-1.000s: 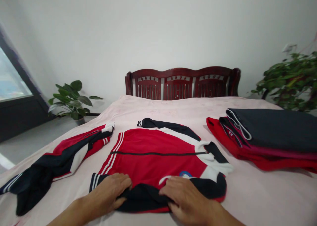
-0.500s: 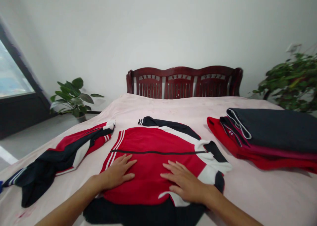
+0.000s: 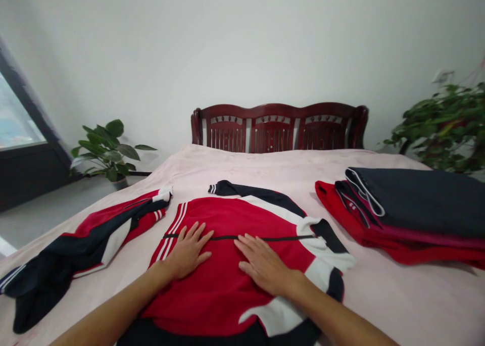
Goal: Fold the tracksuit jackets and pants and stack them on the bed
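— Where is the red jacket (image 3: 223,290) found?
— It is laid flat at the middle of the near edge of the bed (image 3: 397,305), with its black zip line run across it from side to side.
— How are the hands held?
— The left hand (image 3: 187,252) and the right hand (image 3: 263,265) are pressed palm-down on the red cloth, side by side. The fingers are spread and the fingertips are set at the zip line. Nothing is pinched or gripped.
— What else is carried by the bed?
— A crumpled jacket (image 3: 94,235) is strewn toward the left edge, apart from the first. A stack of folded clothes (image 3: 409,214) is set near the right edge. A wooden backrest (image 3: 278,126) is seen past the far edge.
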Available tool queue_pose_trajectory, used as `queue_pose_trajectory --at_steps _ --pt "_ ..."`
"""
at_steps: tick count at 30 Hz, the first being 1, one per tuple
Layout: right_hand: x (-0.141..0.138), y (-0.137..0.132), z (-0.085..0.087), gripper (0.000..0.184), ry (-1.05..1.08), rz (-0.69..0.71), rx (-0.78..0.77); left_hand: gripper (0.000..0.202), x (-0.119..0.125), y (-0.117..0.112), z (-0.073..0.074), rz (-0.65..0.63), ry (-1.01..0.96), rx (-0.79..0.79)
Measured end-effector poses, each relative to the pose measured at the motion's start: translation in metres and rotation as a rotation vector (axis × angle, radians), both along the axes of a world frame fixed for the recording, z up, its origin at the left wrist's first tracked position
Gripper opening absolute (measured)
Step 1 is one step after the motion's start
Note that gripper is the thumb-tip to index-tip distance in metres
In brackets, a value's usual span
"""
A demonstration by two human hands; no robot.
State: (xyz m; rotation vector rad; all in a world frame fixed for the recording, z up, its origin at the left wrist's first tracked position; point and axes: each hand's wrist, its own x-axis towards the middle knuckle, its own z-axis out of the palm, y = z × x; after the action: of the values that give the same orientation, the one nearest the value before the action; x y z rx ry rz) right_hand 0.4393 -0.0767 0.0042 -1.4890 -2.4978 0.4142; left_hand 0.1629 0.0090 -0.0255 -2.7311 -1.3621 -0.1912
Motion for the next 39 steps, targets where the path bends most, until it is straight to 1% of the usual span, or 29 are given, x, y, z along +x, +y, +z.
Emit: queue_pose_trajectory --at_steps 1,3,4,5,7,8,10,12,13,15,16,18,20,21,23,25,27,30,32,35,37,39 --pt "0.009 0.011 -0.004 0.060 -0.050 -0.034 0.003 0.059 -0.003 0.001 -0.005 0.009 0.016 0.004" --pt "0.038 0.032 -0.014 0.060 -0.154 -0.131 0.024 0.060 -0.010 0.002 -0.012 0.014 0.032 0.003" --pt "0.057 0.041 -0.020 0.059 -0.201 -0.188 0.042 0.061 -0.014 0.002 -0.013 0.005 0.035 -0.002" --pt "0.076 0.050 -0.025 0.059 -0.243 -0.279 0.067 0.062 -0.017 0.003 -0.012 -0.003 0.034 -0.011" --pt "0.111 0.064 -0.032 0.059 -0.306 -0.422 0.086 0.060 -0.022 0.007 -0.002 -0.014 0.015 -0.054" --pt "0.123 0.069 -0.033 0.059 -0.323 -0.456 0.096 0.057 -0.023 0.011 0.006 -0.008 -0.005 -0.091" --pt "0.136 0.077 -0.032 0.057 -0.334 -0.497 0.111 0.051 -0.022 0.025 0.024 0.058 -0.056 -0.172" --pt "0.132 0.083 -0.026 0.049 -0.329 -0.531 0.129 0.052 -0.018 0.046 0.039 0.138 -0.104 -0.206" --pt "0.126 0.087 -0.023 0.046 -0.324 -0.548 0.142 0.051 -0.015 0.057 0.044 0.159 -0.122 -0.199" --pt "0.108 0.097 -0.017 0.045 -0.307 -0.534 0.172 0.049 -0.006 0.078 0.046 0.145 -0.142 -0.172" --pt "0.099 0.103 -0.016 0.046 -0.291 -0.499 0.187 0.048 -0.001 0.088 0.044 0.122 -0.146 -0.165" --pt "0.082 0.117 -0.017 0.051 -0.246 -0.401 0.185 0.050 0.008 0.104 0.033 0.092 -0.142 -0.164" --pt "0.072 0.132 -0.021 0.055 -0.212 -0.338 0.120 0.052 0.014 0.114 0.018 0.102 -0.130 -0.153" --pt "0.072 0.140 -0.023 0.057 -0.211 -0.347 0.074 0.054 0.015 0.118 0.011 0.124 -0.122 -0.141" --pt "0.080 0.155 -0.027 0.060 -0.232 -0.424 -0.006 0.057 0.013 0.124 -0.002 0.184 -0.108 -0.106" --pt "0.096 0.168 -0.030 0.061 -0.256 -0.528 -0.045 0.060 0.009 0.129 -0.011 0.228 -0.097 -0.074" --pt "0.114 0.177 -0.033 0.061 -0.267 -0.598 -0.052 0.061 0.005 0.134 -0.017 0.255 -0.071 -0.042" --pt "0.129 0.183 -0.035 0.059 -0.289 -0.641 -0.030 0.061 0.002 0.140 -0.021 0.257 -0.029 0.012" --pt "0.129 0.182 -0.035 0.058 -0.309 -0.658 -0.003 0.060 0.002 0.142 -0.023 0.243 -0.027 0.031" --pt "0.120 0.173 -0.031 0.056 -0.344 -0.693 0.053 0.059 0.001 0.139 -0.024 0.228 -0.038 0.027" --pt "0.110 0.162 -0.025 0.055 -0.364 -0.703 0.102 0.058 -0.002 0.133 -0.022 0.207 -0.041 0.018" --pt "0.097 0.143 -0.018 0.055 -0.369 -0.682 0.143 0.058 -0.009 0.123 -0.019 0.182 -0.048 0.013"
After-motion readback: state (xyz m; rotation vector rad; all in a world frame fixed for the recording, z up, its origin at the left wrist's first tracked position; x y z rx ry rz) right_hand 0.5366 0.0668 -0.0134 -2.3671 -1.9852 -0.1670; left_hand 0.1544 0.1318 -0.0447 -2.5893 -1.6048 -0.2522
